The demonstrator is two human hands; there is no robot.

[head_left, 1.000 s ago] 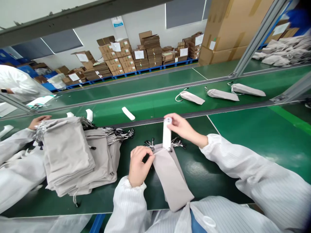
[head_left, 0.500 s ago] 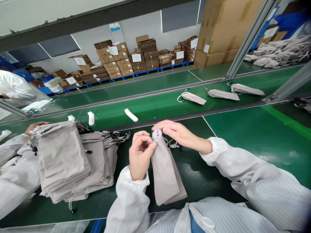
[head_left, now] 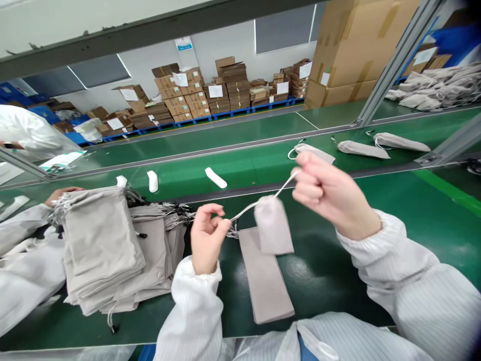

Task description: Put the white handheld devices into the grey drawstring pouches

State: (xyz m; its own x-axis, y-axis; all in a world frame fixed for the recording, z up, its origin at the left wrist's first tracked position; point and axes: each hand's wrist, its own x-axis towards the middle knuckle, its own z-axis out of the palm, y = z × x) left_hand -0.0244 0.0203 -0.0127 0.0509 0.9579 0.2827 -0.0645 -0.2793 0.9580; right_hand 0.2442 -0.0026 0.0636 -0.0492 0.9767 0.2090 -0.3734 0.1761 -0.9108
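Observation:
A grey drawstring pouch (head_left: 273,226) hangs above the dark green bench, its mouth cinched. My left hand (head_left: 206,241) pinches one end of the white drawstring (head_left: 248,206). My right hand (head_left: 330,194) is closed in a fist on the other end, raised up and to the right. The two cords are stretched tight between them. An empty flat grey pouch (head_left: 266,277) lies on the bench right under the hanging one.
A stack of flat grey pouches (head_left: 107,245) lies at the left, with another person's hand (head_left: 60,193) and sleeve behind it. White oblong parts (head_left: 215,177) and filled pouches (head_left: 363,149) lie on the green conveyor beyond. Cardboard boxes (head_left: 188,98) stand at the back.
The white part went fully into the pouch. Both hands took the drawstrings and pulled them apart, closing the mouth; the right hand rose to the right and the pouch lifted off the bench.

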